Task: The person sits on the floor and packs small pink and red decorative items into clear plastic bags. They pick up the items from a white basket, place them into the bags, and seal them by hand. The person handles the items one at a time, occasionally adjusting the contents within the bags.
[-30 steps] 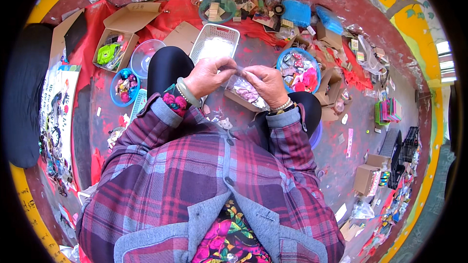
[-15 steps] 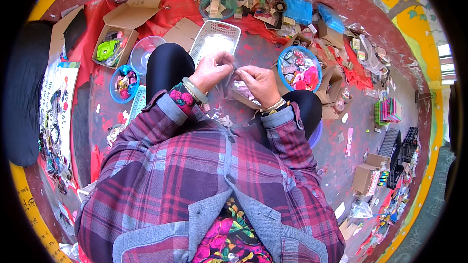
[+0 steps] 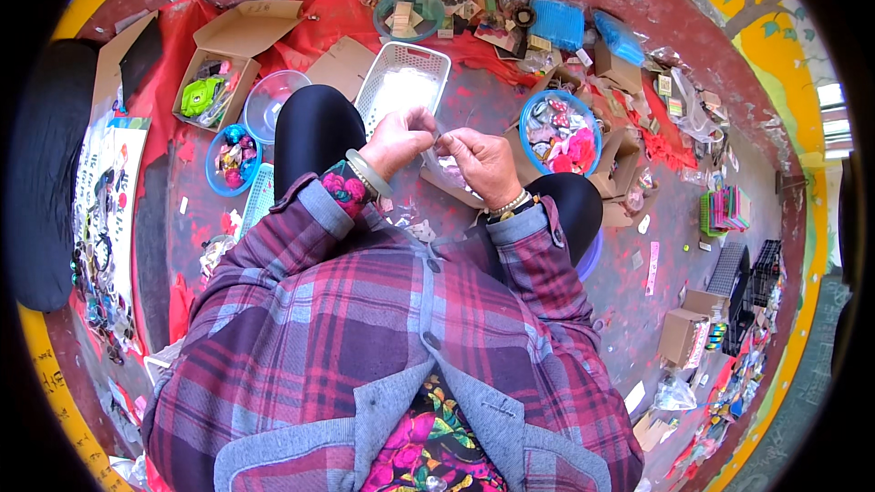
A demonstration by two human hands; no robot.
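Note:
Between my knees my left hand (image 3: 401, 141) and my right hand (image 3: 483, 164) meet, fingertips pinched close together. Both grip a small clear plastic bag (image 3: 431, 160), whose translucent film shows below the left fingers. What it holds, if anything, I cannot make out. Just beyond my left hand stands a white basket (image 3: 363, 98) with whitish clear contents. Below my right hand, partly hidden by it, an open cardboard box (image 3: 453, 189) holds pale packets.
Right of my hands is a blue basin (image 3: 597, 141) of pink and red hair ornaments. At left are a clear bowl (image 3: 273, 96), a blue bowl (image 3: 212, 178) of shiny trinkets and a cardboard box (image 3: 241, 82). A green basin (image 3: 378, 18) stands at the far wall.
My left hand has turned slightly, and its thumb and fingers have shifted on the plastic bag. More of the film shows under it. The right hand has dipped slightly.

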